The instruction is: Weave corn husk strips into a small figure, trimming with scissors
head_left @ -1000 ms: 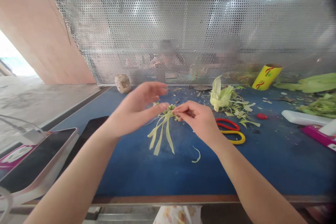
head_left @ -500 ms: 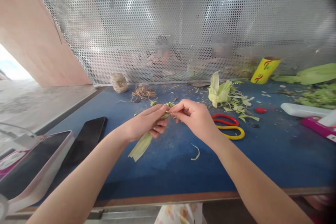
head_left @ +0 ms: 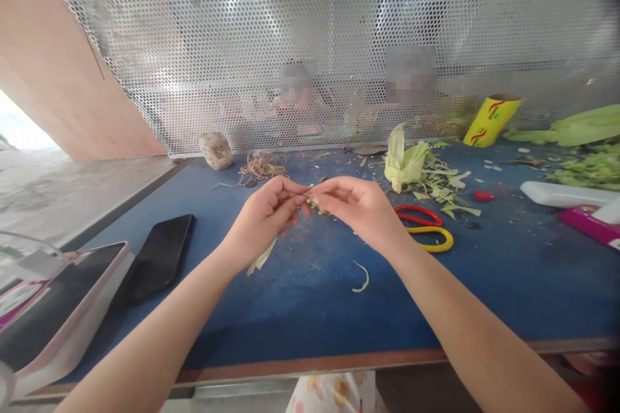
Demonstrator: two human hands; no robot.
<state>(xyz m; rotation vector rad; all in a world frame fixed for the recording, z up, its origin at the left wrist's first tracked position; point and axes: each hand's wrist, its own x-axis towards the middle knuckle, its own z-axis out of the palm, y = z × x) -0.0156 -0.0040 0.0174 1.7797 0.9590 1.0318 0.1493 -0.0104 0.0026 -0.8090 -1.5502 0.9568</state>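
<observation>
Over the blue tabletop, my left hand [head_left: 268, 213] is closed on a pale green corn husk strip [head_left: 262, 259], whose free end sticks out below the palm. My right hand [head_left: 356, 210] is closed too, its thumb and fingers pinching at the upper end of the piece, where the fingertips of both hands meet. Small green curled bits [head_left: 314, 199] show between and behind the fingertips; whether they belong to the strip I cannot tell. Scissors with one red and one yellow handle loop [head_left: 434, 246] lie by my right wrist, their blades hidden. A thin curved husk shred [head_left: 361, 277] rests below.
A tangle of brown twine [head_left: 261, 169] and a pale stone-like block [head_left: 216, 150] sit at the back left. Behind my right hand lies a knotted husk bundle [head_left: 404, 164] with scraps. A black phone [head_left: 162, 251] is left; a yellow roll [head_left: 491, 121] leans against the perforated metal screen [head_left: 334, 26].
My left hand has turned and its fingertips have come up to meet those of my right hand. Less of the husk strip shows below the left palm. The view has shifted slightly.
</observation>
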